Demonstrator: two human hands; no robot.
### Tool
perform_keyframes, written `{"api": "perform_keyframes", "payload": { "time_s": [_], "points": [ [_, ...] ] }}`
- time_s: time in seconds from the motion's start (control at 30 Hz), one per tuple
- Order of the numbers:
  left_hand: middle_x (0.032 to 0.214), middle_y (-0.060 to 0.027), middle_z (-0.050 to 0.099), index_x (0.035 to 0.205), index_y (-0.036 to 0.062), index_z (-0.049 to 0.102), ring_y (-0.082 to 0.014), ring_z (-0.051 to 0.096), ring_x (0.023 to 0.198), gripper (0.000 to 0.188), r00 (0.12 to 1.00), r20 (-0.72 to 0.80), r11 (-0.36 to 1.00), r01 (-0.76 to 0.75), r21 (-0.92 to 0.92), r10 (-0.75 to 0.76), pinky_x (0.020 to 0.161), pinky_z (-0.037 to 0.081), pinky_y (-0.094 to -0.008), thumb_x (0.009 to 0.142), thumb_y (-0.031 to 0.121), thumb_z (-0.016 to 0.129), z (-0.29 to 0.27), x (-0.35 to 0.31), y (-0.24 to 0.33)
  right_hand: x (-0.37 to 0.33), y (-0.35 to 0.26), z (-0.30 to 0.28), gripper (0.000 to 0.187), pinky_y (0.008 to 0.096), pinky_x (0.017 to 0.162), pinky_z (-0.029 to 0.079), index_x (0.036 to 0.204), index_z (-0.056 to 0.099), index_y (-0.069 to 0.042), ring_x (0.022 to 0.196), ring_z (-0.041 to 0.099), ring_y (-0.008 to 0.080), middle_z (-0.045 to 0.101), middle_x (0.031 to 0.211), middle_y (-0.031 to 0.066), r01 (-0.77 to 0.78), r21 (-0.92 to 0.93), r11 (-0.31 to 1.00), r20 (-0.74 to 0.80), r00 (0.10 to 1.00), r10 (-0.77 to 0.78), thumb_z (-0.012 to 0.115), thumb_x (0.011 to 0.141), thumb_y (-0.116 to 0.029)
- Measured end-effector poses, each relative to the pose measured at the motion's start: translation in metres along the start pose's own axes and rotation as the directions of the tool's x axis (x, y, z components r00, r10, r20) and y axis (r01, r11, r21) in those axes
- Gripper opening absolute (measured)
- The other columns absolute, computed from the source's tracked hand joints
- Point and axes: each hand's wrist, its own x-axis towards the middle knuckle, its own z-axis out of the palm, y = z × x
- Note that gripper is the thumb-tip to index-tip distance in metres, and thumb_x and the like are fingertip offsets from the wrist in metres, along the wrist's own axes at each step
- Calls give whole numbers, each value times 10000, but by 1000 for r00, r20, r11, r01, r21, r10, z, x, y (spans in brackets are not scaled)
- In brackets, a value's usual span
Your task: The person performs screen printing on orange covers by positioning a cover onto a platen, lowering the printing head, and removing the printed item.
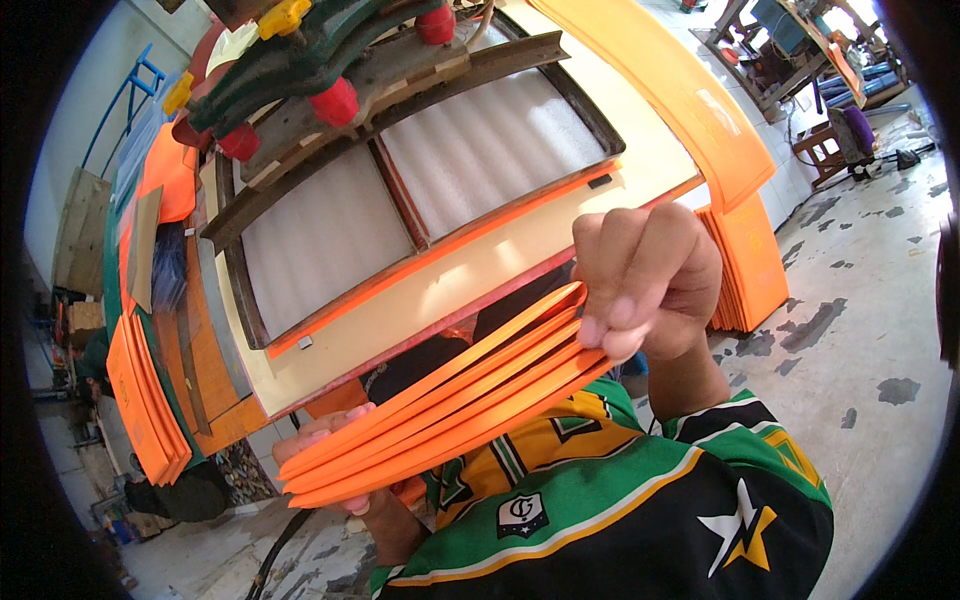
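A stack of several thin orange folded sheets is held level in front of my chest. At its left end, the fingers of my left hand lie above and below the edges, clamping them; part of that hand is hidden behind the stack. My right hand pinches the right end between thumb and curled fingers, where the layers fan slightly apart. Just beyond the stack, a dark metal frame with two white foam-like panels rests on a cream board.
A green machine part with red caps and yellow knobs overhangs the frame. Orange sheets hang off the table at right and stand in a pile at left. A worn floor and a cluttered bench lie to the right.
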Motion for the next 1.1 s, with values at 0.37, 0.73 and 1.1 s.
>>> {"api": "perform_keyframes", "payload": {
  "time_s": [0.37, 0.73, 1.1],
  "points": [
    [901, -225, 671, 1046, 29, 419, -320, 713, 870, 749, 1000, -27, 997, -4, 71, 6, 790, 617, -424, 738, 617, 765, -1, 0, 1, -1, 0, 0, 287, 242, 574, 320, 882, 553, -123, 633, 559, 68, 654, 758, -5, -15, -16, 1000, -43, 999, 15, 826, 794, -129],
    [948, -257, 663, 1089, 8, 436, -338, 709, 898, 745, 1000, 19, 1000, 15, -9, -15, 816, 614, -442, 741, 570, 781, -8, -2, -1, 0, -4, -9, 230, 260, 579, 331, 877, 633, -126, 632, 562, 93, 693, 774, 4, 45, -162, 986, 96, 995, -30, 833, 774, -176],
    [901, -231, 670, 1085, 21, 429, -317, 711, 865, 754, 999, -31, 997, -38, 61, 40, 795, 617, -408, 732, 587, 780, 1, 3, 3, -2, 1, 3, 202, 238, 618, 464, 885, 578, -40, 712, 613, 140, 630, 811, 59, -8, 112, 994, -77, 997, 16, 769, 821, -27]
  ]
}}
